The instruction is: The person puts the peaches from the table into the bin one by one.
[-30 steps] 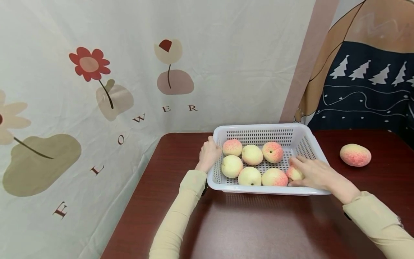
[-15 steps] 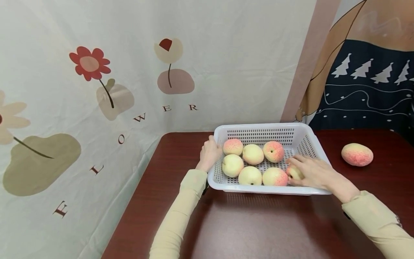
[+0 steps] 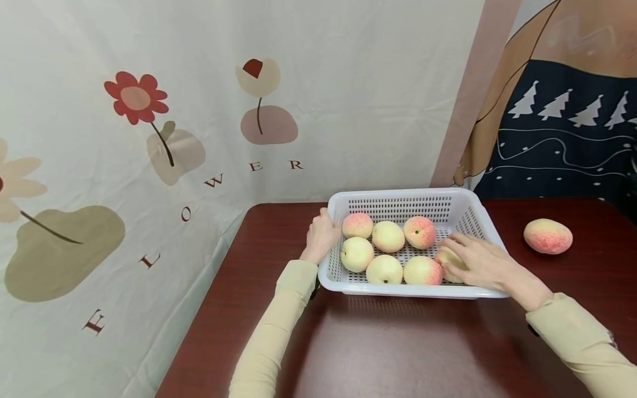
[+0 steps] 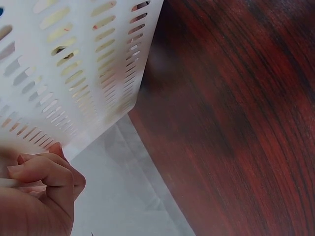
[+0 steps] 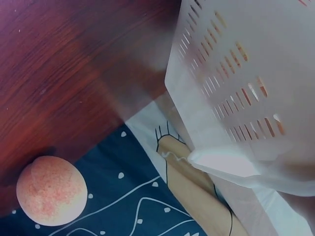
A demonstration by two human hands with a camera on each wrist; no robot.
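Note:
A white perforated plastic basket (image 3: 398, 291) stands on the table with several yellow-and-pink peaches in it, such as one peach (image 3: 356, 255) at its left. My left hand (image 3: 322, 237) grips the basket's left rim; in the left wrist view its fingers (image 4: 49, 172) curl over that edge. Inside the front right corner, my right hand (image 3: 480, 262) holds a peach (image 3: 446, 257), its fingers over the top and its thumb at the near side. The palm hides part of this peach. In the right wrist view the right hand cannot be seen, only the basket's outer wall (image 5: 236, 88).
Another peach (image 3: 548, 236) lies on the dark red wooden table (image 3: 398, 342), right of the basket. Behind the table hangs a pale printed cloth (image 3: 368, 110) with flowers and letters. A dark cloth panel (image 3: 562, 149) with white trees hangs at the right.
The peach under my right hand has turned, with its pink tip swung out of sight and its yellow side showing. My right fingers have shifted slightly. The left hand and basket stay put.

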